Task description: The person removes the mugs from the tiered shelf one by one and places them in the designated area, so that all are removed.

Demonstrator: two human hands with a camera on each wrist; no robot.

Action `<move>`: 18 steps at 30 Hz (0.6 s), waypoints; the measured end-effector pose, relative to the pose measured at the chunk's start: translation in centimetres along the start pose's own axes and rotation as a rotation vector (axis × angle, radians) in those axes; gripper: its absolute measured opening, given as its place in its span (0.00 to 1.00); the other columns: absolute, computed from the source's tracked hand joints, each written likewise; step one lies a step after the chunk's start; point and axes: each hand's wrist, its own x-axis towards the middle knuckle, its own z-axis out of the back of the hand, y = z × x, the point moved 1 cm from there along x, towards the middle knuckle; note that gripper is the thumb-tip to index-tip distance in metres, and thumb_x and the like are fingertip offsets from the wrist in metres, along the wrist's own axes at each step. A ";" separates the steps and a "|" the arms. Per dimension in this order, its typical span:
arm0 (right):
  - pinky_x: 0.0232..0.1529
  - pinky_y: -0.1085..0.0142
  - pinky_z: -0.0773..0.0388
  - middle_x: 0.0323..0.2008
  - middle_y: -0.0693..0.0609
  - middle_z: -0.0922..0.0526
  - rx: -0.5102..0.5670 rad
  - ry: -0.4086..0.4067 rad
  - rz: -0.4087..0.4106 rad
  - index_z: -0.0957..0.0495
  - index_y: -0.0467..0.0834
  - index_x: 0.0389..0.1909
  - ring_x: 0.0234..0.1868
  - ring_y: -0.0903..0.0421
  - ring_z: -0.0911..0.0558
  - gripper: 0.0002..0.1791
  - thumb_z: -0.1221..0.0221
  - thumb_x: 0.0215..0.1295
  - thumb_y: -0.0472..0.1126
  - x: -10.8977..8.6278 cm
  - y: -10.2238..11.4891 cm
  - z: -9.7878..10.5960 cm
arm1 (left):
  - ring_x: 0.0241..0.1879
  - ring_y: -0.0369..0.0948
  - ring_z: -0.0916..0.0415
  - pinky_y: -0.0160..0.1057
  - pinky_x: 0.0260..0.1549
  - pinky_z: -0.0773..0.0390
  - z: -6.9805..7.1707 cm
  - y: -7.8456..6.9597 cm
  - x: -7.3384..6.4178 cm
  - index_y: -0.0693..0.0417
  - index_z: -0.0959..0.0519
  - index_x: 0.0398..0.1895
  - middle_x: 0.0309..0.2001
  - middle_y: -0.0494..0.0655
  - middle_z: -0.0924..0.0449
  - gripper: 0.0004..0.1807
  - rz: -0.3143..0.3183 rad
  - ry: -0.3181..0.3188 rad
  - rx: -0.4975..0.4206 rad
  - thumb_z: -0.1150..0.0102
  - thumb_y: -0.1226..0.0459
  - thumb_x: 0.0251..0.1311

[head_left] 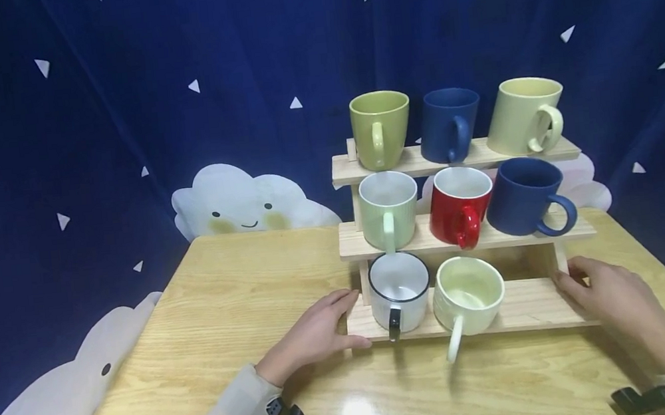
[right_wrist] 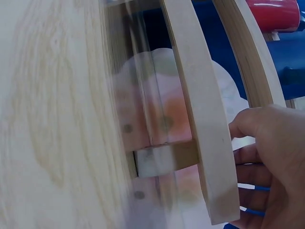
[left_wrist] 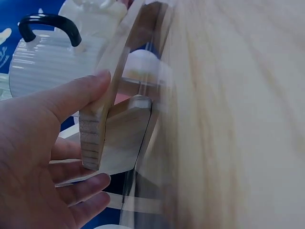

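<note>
A three-tier wooden mug rack [head_left: 534, 301] stands on the table in the head view. My left hand [head_left: 320, 329] grips the left end of its bottom shelf, thumb at the front; the left wrist view shows the thumb against the board [left_wrist: 93, 136] with fingers on its other side. At the right end, my right hand [head_left: 614, 290] holds the same shelf, its fingers partly hidden behind the board [right_wrist: 209, 138]. On that bottom tier sit a white mug with a black rim [head_left: 405, 311] and a cream mug [head_left: 469, 314], handles facing front.
The middle tier holds a mint mug [head_left: 390, 212], a red mug [head_left: 456, 212] and a navy mug [head_left: 518, 199]. Above them stand a green mug [head_left: 382, 132], a blue mug [head_left: 445, 126] and a pale yellow mug [head_left: 519, 119]. A dark blue curtain [head_left: 232, 43] hangs behind the wooden table [head_left: 243, 276].
</note>
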 end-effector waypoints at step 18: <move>0.34 0.42 0.28 0.41 0.34 0.19 -0.021 -0.122 0.145 0.24 0.36 0.49 0.40 0.33 0.21 0.27 0.36 0.63 0.55 -2.0 0.8 0.6 | 0.69 0.55 0.41 0.54 0.65 0.39 -1.0 1.0 0.7 0.56 0.39 0.73 0.72 0.58 0.41 0.54 0.003 -0.044 -0.041 0.34 0.35 0.48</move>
